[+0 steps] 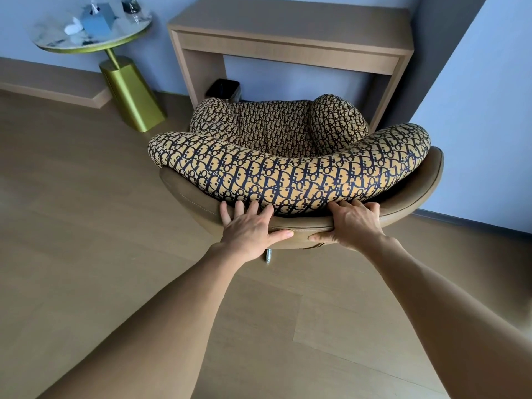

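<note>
An armchair (414,203) with a tan leather shell and yellow, dark-patterned cushions (288,174) stands in front of me, its back toward me. My left hand (250,228) grips the top rim of the chair back, fingers over the edge against the cushion, thumb below. A little to the right, my right hand (351,226) grips the same rim the same way. A metal leg (268,256) shows under the shell between my hands.
A wooden console desk (288,38) stands against the wall just beyond the chair, with a black bin (223,89) under it. A round marble side table (92,38) on a gold base stands at the left. Wooden floor (86,226) spreads around me.
</note>
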### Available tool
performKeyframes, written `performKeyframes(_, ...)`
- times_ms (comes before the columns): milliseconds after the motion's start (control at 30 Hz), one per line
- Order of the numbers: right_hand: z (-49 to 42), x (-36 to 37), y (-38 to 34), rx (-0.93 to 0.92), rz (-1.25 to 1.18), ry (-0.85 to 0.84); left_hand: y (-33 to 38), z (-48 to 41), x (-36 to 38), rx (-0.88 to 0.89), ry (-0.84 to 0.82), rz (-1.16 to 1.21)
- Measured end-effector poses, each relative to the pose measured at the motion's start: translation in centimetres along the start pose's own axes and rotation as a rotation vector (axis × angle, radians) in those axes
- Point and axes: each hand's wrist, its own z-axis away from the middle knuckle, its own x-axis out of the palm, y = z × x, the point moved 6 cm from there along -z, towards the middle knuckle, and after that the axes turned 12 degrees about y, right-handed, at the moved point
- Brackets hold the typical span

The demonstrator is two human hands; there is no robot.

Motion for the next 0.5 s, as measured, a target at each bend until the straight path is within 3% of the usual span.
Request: performKeyframes(500, -0.7, 0.2, 1.2, -0.016, 0.034, -0.082, 0.9, -0.3, -0.1, 0.012, -0.028, 0.004)
